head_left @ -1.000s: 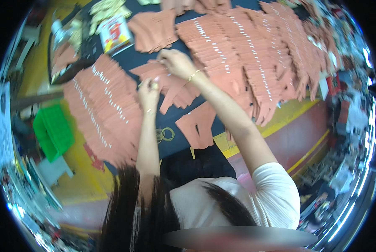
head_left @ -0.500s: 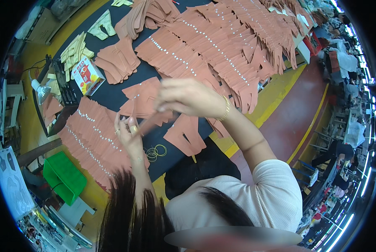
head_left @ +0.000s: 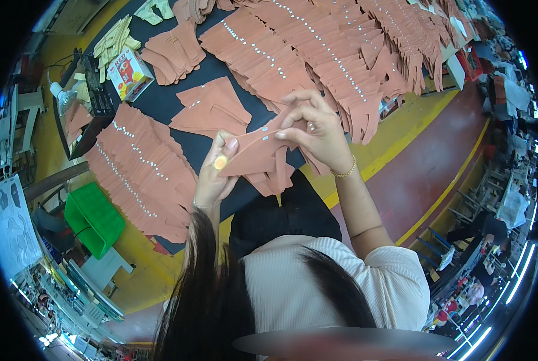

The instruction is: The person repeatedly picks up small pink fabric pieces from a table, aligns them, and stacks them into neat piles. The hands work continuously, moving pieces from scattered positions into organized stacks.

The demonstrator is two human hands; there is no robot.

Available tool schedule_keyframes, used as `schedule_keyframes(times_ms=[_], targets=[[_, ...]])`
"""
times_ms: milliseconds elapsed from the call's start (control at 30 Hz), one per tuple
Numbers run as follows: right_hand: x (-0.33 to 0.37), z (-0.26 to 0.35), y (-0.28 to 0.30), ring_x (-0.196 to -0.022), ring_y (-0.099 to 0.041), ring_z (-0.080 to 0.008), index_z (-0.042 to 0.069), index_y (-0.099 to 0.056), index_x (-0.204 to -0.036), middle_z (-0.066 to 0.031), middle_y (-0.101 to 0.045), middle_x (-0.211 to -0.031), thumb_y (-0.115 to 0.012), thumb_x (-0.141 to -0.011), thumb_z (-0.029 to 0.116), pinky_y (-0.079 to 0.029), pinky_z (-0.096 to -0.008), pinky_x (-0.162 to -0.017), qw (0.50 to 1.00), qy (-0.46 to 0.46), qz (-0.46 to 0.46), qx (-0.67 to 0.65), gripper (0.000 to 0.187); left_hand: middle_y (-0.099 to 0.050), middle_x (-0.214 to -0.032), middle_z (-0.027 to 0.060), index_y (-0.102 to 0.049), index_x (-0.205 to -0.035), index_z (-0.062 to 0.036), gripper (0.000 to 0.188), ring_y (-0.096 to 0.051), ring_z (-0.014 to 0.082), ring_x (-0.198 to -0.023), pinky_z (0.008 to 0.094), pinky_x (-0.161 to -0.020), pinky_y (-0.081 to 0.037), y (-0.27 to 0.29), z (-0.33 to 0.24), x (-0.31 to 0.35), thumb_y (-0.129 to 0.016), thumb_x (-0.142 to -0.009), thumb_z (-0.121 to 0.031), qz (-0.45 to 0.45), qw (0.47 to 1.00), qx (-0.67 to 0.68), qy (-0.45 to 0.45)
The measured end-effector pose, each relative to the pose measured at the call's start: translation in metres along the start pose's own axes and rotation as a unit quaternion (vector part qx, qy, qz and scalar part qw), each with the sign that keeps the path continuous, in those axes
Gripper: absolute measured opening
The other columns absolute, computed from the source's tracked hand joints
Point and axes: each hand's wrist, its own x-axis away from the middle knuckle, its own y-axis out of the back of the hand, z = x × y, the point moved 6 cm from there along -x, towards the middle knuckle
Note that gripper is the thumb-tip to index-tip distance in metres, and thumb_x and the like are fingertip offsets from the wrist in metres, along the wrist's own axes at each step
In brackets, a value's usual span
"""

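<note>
Salmon-coloured cut pieces of leather-like material [head_left: 252, 155] stretch between my two hands above the dark table, with small white labels near the upper edge. My left hand [head_left: 213, 171] is closed on their left end, thumb on top, a large yellowish ring showing. At the upper right end, my right hand [head_left: 317, 129] pinches the edge between thumb and fingers, right beside the labels. Another salmon piece [head_left: 275, 177] hangs or lies just below the held ones; I cannot tell which. Beyond my left hand lies a small stack of salmon pieces [head_left: 212, 108].
Long overlapping rows of labelled salmon pieces [head_left: 317, 48] cover the far right; another row [head_left: 143, 174] lies at the left. A printed carton [head_left: 129, 75], pale yellow pieces [head_left: 114, 43] and a lamp [head_left: 61, 96] stand far left. A green bin [head_left: 93, 216] is beside the table.
My right hand has moved down and right and now pinches the pieces, which lie spread between both hands. My left hand has shifted slightly right and closed round their end. The whole view has shifted.
</note>
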Motion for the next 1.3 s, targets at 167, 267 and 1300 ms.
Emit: schedule_keyframes(times_ms=[167, 267, 1300], targets=[[0.010, 0.002, 0.022, -0.091, -0.059, -0.0128, 0.005, -0.068, -0.076, -0.0092, -0.060, -0.125, -0.082, -0.070, 0.007, -0.048, -0.0293, -0.081, 0.998, -0.037, -0.010, -0.051, 0.015, -0.051, -0.087, -0.0018, -0.044, -0.097, -0.0112, 0.014, -0.048, 0.0031, -0.076, 0.0206, -0.069, -0.043, -0.018, 0.001, 0.000, -0.047, -0.104, -0.023, 0.033, 0.999, -0.022, -0.006], [0.009, 0.002, 0.030, -0.090, -0.059, -0.0135, 0.005, -0.067, -0.077, -0.0100, -0.065, -0.117, -0.081, -0.071, 0.008, -0.047, -0.0288, -0.080, 0.999, 0.003, -0.001, -0.040, 0.015, -0.051, -0.086, -0.0018, -0.044, -0.096, -0.0115, 0.014, -0.048, 0.0040, -0.074, 0.0204, -0.067, -0.043, -0.027, 0.002, 0.000, -0.047, -0.104, -0.023, 0.031, 0.999, -0.035, -0.005], [0.017, -0.191, 0.059, -0.088, -0.064, -0.0166, 0.001, -0.061, -0.116, -0.0068, -0.067, -0.100, -0.071, -0.088, 0.025, -0.052, -0.0343, -0.082, 0.925, -0.299, -0.004, -0.237, 0.038, -0.059, -0.120, 0.0141, -0.052, -0.117, 0.0024, 0.023, -0.061, 0.0194, -0.108, 0.0349, -0.094, -0.050, -0.006, 0.113, -0.109, -0.056, -0.094, -0.001, -0.162, 0.981, 0.044, -0.101]])
